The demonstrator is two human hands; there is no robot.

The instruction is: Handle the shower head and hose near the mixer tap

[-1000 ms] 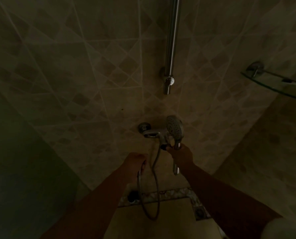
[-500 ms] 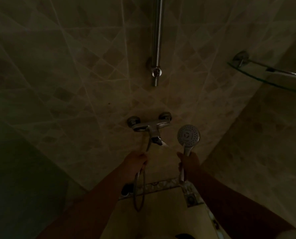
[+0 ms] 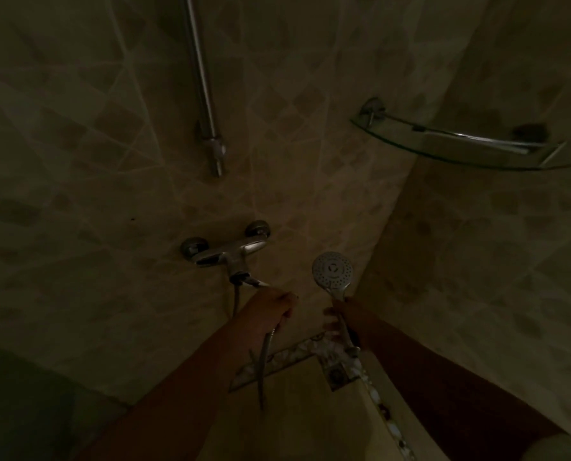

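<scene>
Below the mixer tap (image 3: 225, 252), your right hand (image 3: 350, 316) grips the light, slippery shower head (image 3: 333, 270) by its handle; your left hand (image 3: 270, 309) clasps the bendy hose (image 3: 263, 357).

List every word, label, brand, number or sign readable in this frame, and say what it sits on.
None can be read.
shower head: a round mark at the centre of its face, too dim to read.
mixer tap: no lettering shows.
glass shelf: no lettering shows.

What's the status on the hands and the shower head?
Left hand grips hose. Right hand grips shower head by its handle, upright, off the rail. Nothing between it and mixer.
</scene>
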